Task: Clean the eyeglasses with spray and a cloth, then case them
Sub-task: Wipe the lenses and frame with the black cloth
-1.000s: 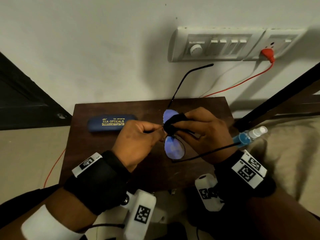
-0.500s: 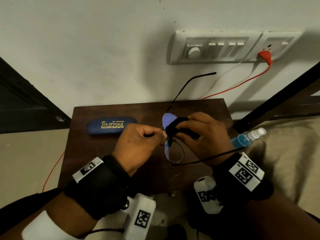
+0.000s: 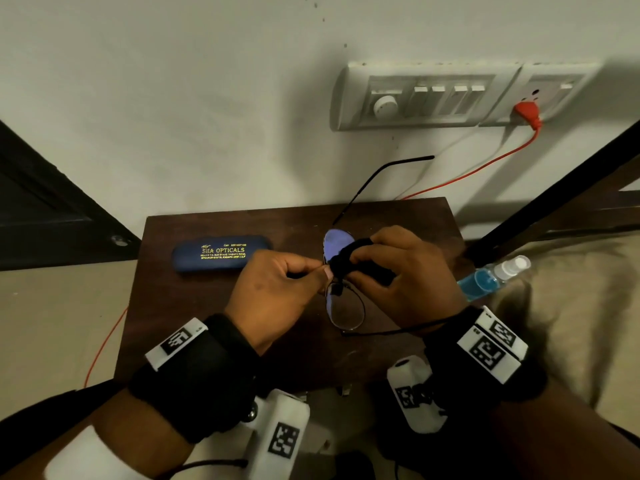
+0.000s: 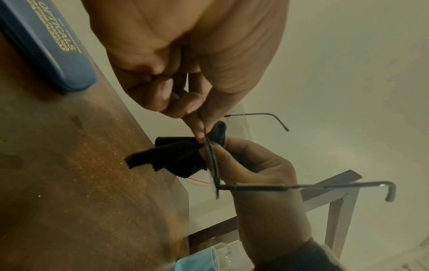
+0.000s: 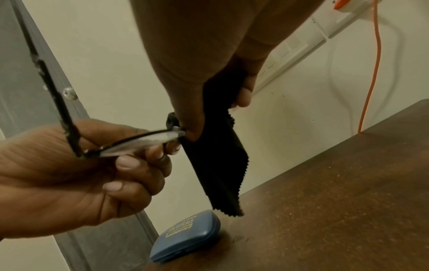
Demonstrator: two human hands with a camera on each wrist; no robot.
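Thin black-framed eyeglasses (image 3: 346, 311) are held above the brown table (image 3: 207, 323), temples unfolded. My left hand (image 3: 323, 271) pinches the frame at the bridge between thumb and fingers. My right hand (image 3: 360, 258) grips a black cloth (image 3: 353, 263) wrapped over the inner edge of the far lens (image 3: 337, 242). In the left wrist view the cloth (image 4: 171, 155) hangs down from the frame (image 4: 214, 170). In the right wrist view the cloth (image 5: 218, 165) drapes under my thumb beside the near lens (image 5: 144, 143). A shut blue case (image 3: 221, 252) lies at the table's back left.
A spray bottle (image 3: 491, 278) with blue liquid lies off the table's right edge on beige bedding. A switch panel (image 3: 433, 98) with a red plug and cable (image 3: 485, 164) is on the wall behind. A dark bed frame (image 3: 554, 192) runs at the right.
The glasses have tilted a little, so the near lens no longer glints blue. My right hand has shifted the cloth slightly on the far lens. My left hand keeps its pinch.
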